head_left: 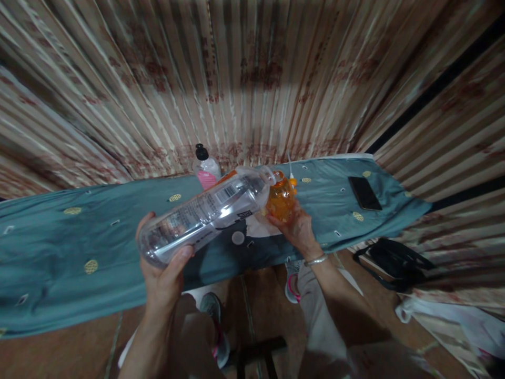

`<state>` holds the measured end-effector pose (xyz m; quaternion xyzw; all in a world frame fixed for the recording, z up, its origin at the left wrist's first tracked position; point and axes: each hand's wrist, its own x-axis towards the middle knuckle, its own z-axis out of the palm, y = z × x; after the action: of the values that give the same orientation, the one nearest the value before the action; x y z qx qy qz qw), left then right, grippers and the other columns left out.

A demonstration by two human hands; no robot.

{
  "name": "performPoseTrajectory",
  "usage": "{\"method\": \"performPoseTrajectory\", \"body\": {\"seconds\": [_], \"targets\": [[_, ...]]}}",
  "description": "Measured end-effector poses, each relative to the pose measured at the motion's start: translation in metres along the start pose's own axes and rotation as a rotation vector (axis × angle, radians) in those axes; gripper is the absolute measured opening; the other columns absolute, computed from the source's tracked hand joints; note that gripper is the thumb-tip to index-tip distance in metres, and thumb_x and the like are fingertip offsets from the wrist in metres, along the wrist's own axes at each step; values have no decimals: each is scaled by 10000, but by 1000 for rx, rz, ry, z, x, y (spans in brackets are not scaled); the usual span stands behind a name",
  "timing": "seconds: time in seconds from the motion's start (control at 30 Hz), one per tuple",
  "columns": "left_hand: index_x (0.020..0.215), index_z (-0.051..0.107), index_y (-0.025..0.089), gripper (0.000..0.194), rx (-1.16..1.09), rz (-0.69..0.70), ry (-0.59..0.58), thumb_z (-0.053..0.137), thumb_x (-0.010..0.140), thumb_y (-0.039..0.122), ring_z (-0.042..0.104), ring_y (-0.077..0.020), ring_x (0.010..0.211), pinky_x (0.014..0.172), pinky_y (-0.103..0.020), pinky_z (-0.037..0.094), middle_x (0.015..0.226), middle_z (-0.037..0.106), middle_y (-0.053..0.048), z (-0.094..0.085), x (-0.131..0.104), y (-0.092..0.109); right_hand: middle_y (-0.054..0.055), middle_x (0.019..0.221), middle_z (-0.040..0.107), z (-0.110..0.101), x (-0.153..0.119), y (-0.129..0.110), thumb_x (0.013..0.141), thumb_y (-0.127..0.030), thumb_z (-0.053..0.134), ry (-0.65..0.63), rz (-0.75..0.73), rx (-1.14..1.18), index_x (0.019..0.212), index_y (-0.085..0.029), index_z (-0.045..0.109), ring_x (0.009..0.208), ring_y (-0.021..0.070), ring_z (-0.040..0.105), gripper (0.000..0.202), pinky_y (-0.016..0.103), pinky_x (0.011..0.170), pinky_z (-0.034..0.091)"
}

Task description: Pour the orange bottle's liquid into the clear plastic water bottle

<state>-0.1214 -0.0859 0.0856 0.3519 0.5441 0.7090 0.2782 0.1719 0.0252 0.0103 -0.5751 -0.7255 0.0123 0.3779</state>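
My left hand (163,273) is closed round the base of a large clear plastic bottle (209,213) with a printed label. The bottle is tilted, its open mouth at the neck of a small orange bottle (280,200). My right hand (298,226) grips that orange bottle from the right; some of its fingers are hidden behind it. Whether liquid is flowing between the two cannot be made out. An orange spray head (292,181) with a thin tube lies just behind the orange bottle. A round whitish cap (238,238) rests on the cloth below the large bottle.
A clear bottle with a black cap and pink label (207,171) stands at the back of the table. A dark phone (365,193) lies on the teal cloth (118,226) at right. Curtains hang behind; a black bag (396,263) sits on the floor.
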Motion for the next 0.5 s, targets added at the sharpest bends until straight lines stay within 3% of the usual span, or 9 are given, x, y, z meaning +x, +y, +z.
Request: {"method": "performPoseTrajectory", "body": {"seconds": [0.17,0.4,0.5], "targets": [[1481,599,320,1046,15,14,0,1014,533,478,670,-240,954,875,-392,622,1141,693,-20,-1,1,-1,233,1005,798,0,0,0,968,-667,707,-15,24,8,1464,-105,569,910,375,783,762,550,792,666],[1482,590,328,1025,73,60,-2,985,560,541,676,-262,936,844,-436,646,1118,671,-30,0,0,0,185,1014,806,0,0,-1,1008,-664,630,-6,28,29,1504,-197,550,908,370,776,686,599,791,665],[1492,586,319,1022,71,64,-6,986,576,530,680,-269,973,888,-452,645,1163,672,-40,-1,0,0,207,982,801,-1,0,0,1004,-678,625,-3,20,17,1480,-148,570,906,377,778,714,577,789,667]]}}
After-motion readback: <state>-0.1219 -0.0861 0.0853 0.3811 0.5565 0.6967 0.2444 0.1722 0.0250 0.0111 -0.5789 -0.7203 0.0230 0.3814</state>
